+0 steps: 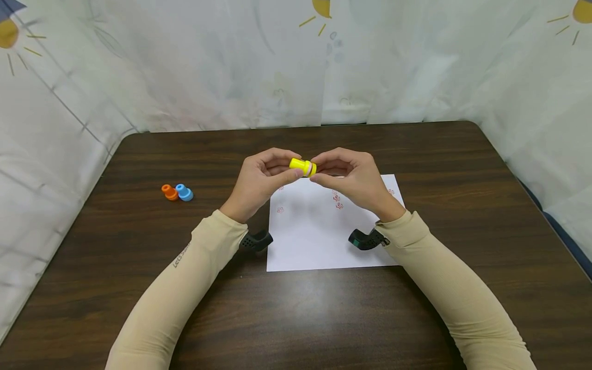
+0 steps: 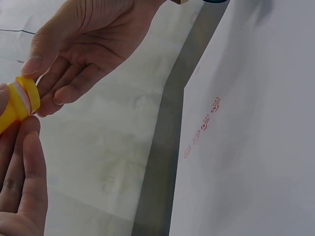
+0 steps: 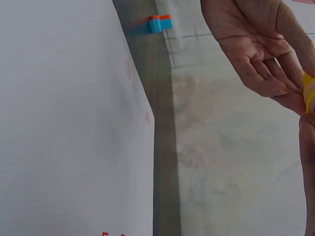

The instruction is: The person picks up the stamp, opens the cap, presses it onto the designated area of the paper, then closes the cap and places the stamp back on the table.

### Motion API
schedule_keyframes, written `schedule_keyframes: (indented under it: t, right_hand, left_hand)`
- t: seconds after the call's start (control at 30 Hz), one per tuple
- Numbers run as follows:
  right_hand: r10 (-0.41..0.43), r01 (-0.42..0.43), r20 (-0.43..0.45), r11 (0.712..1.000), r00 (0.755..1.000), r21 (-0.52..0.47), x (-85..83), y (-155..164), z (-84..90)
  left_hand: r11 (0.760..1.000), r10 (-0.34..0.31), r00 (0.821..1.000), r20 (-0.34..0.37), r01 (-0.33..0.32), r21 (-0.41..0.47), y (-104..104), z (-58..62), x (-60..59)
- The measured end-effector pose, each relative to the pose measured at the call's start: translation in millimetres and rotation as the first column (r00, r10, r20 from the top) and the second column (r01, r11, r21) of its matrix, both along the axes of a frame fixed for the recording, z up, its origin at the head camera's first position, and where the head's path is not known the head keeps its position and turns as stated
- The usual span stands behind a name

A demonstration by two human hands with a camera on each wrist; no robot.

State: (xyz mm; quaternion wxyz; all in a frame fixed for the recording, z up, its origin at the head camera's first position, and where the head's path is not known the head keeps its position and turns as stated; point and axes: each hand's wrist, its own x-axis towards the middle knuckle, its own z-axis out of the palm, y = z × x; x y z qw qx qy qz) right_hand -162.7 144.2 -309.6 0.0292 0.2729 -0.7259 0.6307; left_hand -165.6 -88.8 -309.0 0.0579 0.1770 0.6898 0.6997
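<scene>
I hold a small yellow stamp (image 1: 302,166) with a white ring sideways above a white paper (image 1: 324,236). My left hand (image 1: 283,167) pinches its body end, and my right hand (image 1: 320,168) pinches the cap end between thumb and fingers. In the left wrist view the yellow stamp (image 2: 20,101) sits at the left edge, with my right hand's fingers (image 2: 69,78) on its ringed end and my left hand's fingers (image 2: 24,167) below. The right wrist view catches only a sliver of the stamp (image 3: 309,91) beside my left hand (image 3: 256,54).
An orange stamp (image 1: 169,191) and a blue stamp (image 1: 184,192) lie together on the dark wooden table (image 1: 139,288), left of my hands. The paper carries small red stamp marks (image 1: 337,200). White curtains (image 1: 208,67) close off the table's far and side edges.
</scene>
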Motion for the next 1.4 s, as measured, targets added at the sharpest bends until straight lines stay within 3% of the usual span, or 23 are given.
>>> schedule_keyframes:
  t: [0.7, 1.4]
  right_hand:
    - [-0.008, 0.009, -0.018, 1.0, 1.0, 0.015, -1.7, -1.3, -2.0]
    - [-0.015, 0.016, -0.036, 1.0, 0.999, 0.021, -1.5, -1.9, -5.3]
  left_hand:
    - [1.0, 0.01, 1.0, 0.018, -0.01, -0.016, 1.5, -2.9, -2.7]
    - [0.997, 0.025, 1.0, 0.012, -0.024, -0.074, 2.6, 0.1, 2.1]
